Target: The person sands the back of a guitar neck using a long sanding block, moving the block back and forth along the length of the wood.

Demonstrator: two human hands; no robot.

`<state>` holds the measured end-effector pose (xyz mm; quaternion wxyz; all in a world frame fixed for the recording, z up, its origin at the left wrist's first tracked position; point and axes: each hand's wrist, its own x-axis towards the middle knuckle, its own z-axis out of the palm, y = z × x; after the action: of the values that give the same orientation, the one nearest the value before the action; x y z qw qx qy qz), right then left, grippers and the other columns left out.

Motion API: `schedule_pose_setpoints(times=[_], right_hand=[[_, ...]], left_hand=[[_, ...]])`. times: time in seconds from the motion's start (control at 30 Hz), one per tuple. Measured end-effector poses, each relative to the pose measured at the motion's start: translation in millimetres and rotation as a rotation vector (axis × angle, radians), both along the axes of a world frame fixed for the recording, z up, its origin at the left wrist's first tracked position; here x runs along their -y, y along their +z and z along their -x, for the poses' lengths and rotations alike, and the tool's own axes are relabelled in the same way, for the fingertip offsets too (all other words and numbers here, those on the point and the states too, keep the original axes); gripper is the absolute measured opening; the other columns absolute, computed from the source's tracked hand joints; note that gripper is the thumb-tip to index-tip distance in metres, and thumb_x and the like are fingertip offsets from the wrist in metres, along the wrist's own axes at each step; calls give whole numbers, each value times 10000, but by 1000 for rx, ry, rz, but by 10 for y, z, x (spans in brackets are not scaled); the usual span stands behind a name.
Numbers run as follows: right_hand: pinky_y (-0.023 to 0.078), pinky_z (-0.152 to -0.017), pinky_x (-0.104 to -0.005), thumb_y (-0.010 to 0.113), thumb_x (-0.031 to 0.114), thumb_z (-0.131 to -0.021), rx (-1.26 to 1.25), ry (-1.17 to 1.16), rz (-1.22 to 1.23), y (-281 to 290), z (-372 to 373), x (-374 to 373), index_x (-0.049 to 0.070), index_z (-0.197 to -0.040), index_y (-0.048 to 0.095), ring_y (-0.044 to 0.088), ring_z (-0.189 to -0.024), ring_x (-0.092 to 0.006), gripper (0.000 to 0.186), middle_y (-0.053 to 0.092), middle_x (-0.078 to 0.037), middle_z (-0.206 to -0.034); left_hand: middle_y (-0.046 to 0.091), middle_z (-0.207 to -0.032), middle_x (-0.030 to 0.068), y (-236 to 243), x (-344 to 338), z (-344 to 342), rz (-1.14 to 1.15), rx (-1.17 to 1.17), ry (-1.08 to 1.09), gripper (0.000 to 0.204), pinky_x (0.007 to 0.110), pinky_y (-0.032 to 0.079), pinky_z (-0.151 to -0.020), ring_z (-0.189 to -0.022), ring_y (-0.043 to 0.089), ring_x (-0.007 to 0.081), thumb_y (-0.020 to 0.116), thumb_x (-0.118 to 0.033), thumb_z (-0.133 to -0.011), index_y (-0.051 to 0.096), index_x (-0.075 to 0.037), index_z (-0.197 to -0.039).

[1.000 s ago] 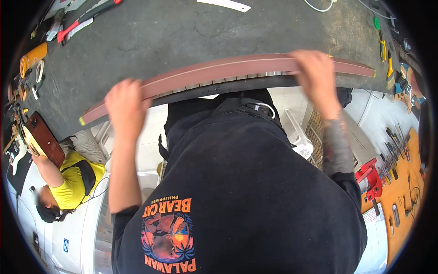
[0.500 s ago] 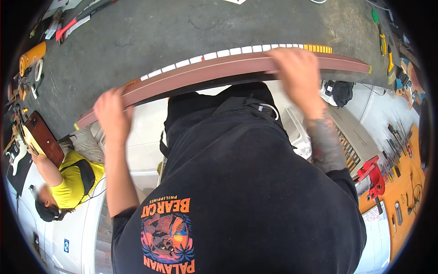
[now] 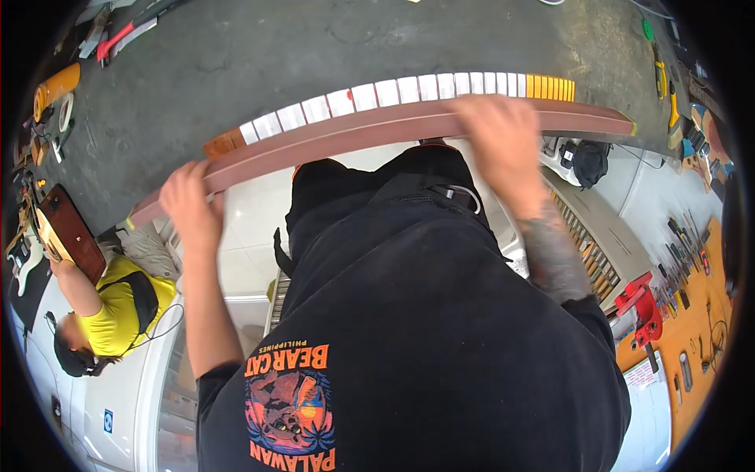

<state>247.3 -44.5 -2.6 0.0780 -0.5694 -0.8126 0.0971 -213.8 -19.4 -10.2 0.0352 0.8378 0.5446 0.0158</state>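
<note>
A long reddish-brown bar (image 3: 330,138) stretches across the near edge of the dark grey workbench (image 3: 338,47), its ends yellow-green. My left hand (image 3: 191,206) is closed around the bar near its left end, fingers over the top. My right hand (image 3: 503,145), a little blurred, grips it right of the middle. Along the bar's far side runs a narrow strip of white segments (image 3: 385,93), one with a red mark, with yellow segments (image 3: 550,88) at the right and a brown wooden piece (image 3: 225,144) at the left. Whether strip and bar are joined, I cannot tell.
At the left of the bench lie a red-handled tool (image 3: 116,41), an orange roll (image 3: 59,86) and a tape roll (image 3: 66,116). Yellow-handled pliers (image 3: 659,75) lie at the right. Left of me, a person in yellow (image 3: 130,307) handles a brown guitar body (image 3: 72,228).
The bar's middle has shifted or tilted slightly toward me, and more of the white and yellow strip shows behind it. My right hand has moved slightly left and nearer. Both hands keep hold.
</note>
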Motion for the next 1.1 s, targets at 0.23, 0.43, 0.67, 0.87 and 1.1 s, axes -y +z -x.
schedule_pose_setpoints(times=[0.23, 0.43, 0.67, 0.87, 1.1], right_hand=[[419, -1025, -440, 699, -19, -767, 27, -29, 7, 63, -1176, 117, 125, -1244, 671, 619, -1144, -289, 499, 702, -67, -1204], [408, -1003, -444, 668, 50, -840, -112, -26, -18, 21, 452, 43, 176, -1251, 662, 623, -1118, -254, 430, 699, -38, -1181], [429, -1018, -466, 639, -68, -758, 45, -22, -2, 114, -1216, 120, 101, -1189, 684, 629, -1123, -317, 465, 712, -78, -1162], [411, -1039, -460, 646, 19, -818, -25, -30, 45, 51, -20, 128, 146, -1227, 671, 626, -1099, -253, 429, 703, -33, -1141], [376, -1115, -528, 634, -4, -840, 46, -56, 31, 65, -398, 126, 169, -1224, 680, 635, -1134, -248, 424, 708, -16, -1173]], left_hand=[[651, -1211, 67, 26, 58, -1259, 53, 58, -19, 546, 458, 427, -1010, -1161, 599, 291, 819, -126, -712, 624, -130, -1222], [645, -1246, 97, 21, 1, 323, 5, -20, 43, 599, 490, 412, -1024, -1191, 578, 338, 796, -45, -685, 628, -107, -1256], [625, -1165, 52, 109, 63, -1352, 109, 86, -47, 432, 471, 412, -1004, -1140, 585, 259, 737, -188, -772, 598, -143, -1178], [640, -1218, 99, -5, 19, -129, 62, 3, 26, 576, 474, 411, -1035, -1184, 581, 330, 800, -41, -704, 618, -101, -1248], [626, -1243, 107, 57, 26, -525, 132, -5, -24, 604, 490, 406, -1029, -1203, 567, 334, 800, -38, -694, 618, -103, -1267]])
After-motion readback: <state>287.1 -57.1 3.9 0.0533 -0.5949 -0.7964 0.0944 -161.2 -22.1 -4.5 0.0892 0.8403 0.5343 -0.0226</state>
